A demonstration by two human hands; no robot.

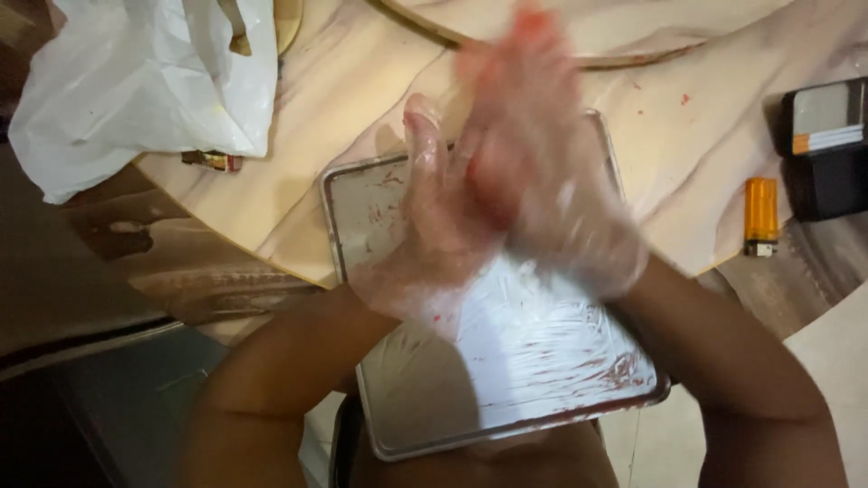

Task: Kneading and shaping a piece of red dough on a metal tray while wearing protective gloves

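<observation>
Both my hands wear thin clear plastic gloves smeared with red. My left hand [432, 226] and my right hand [551, 172] are pressed palm to palm above a rectangular metal tray [533, 380]. Something reddish shows between the palms, mostly hidden; I cannot tell what it is. The right hand is blurred with motion. The tray's flat bottom carries white and red streaks and overhangs the near edge of the round marble-patterned table [298, 181].
A crumpled white plastic bag [145, 81] lies at the table's far left, a small wrapper [212, 161] beside it. An orange lighter [760, 215] and a dark box [827, 145] sit at the right. A raised round turntable rim [624, 56] runs along the top.
</observation>
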